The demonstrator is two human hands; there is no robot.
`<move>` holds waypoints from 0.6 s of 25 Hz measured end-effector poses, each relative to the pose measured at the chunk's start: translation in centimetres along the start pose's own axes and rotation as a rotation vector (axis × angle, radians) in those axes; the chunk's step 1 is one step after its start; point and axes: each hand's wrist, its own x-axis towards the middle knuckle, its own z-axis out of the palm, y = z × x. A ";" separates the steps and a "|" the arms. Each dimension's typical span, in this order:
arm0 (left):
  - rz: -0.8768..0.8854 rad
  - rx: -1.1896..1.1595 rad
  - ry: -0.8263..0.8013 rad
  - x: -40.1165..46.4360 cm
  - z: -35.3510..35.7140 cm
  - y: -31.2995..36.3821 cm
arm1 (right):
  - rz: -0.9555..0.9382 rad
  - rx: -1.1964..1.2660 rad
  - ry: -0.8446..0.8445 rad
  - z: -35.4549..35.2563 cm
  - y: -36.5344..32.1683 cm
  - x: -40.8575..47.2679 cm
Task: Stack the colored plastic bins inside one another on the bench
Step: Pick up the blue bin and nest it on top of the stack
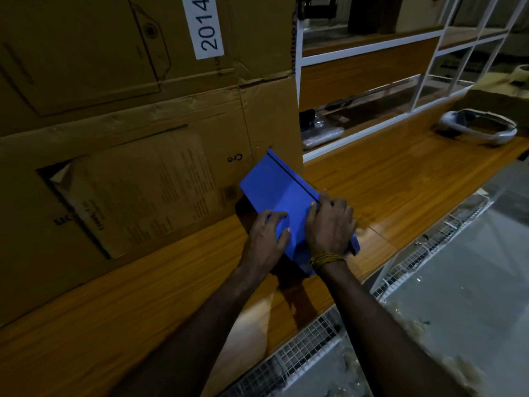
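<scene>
Left hand (267, 233) first: from my seat I see it gripping the near left edge of the blue bin (279, 196), fingers laid over the upper face and the thumb pressed against that face lower down. That bin sits tipped over on the wooden bench (386, 179), its broad flat side facing up toward me, with its far corner right up against the big cardboard box (128, 110) that fills the left of the view. A paper sheet (137, 196) is stuck to the box front, and a white label reading 2014 (207, 24) sits higher up.

Moving right, my right hand (329, 224) is clamped over the bin's near right corner, fingers curled around the rim, a yellow thread band (326, 258) at the wrist. Beneath that hand I can make out more blue plastic at the near edge; whether it is a second bin or this bin's own lip, I cannot tell.

I judge the step to be handling or seating this blue bin with both hands. No other colours are visible, so I can't gauge progress. Next I'd need to turn the opening upward and line the walls up squarely before pressing down.

Farther right lie a white wire shelf frame (429, 67) and a grey wrapped loop (481, 130) on the bench.
</scene>
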 end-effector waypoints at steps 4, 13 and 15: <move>-0.017 0.031 0.024 -2.2 -3.0 -1.7 | -0.083 0.044 -0.007 0.2 -2.4 -3.8; -0.101 0.279 0.152 -9.5 -11.6 -7.8 | -0.357 0.220 -0.087 1.3 -5.0 -14.4; -0.114 0.297 0.197 -11.6 -13.4 -9.9 | -0.400 0.257 -0.123 1.6 -5.0 -16.3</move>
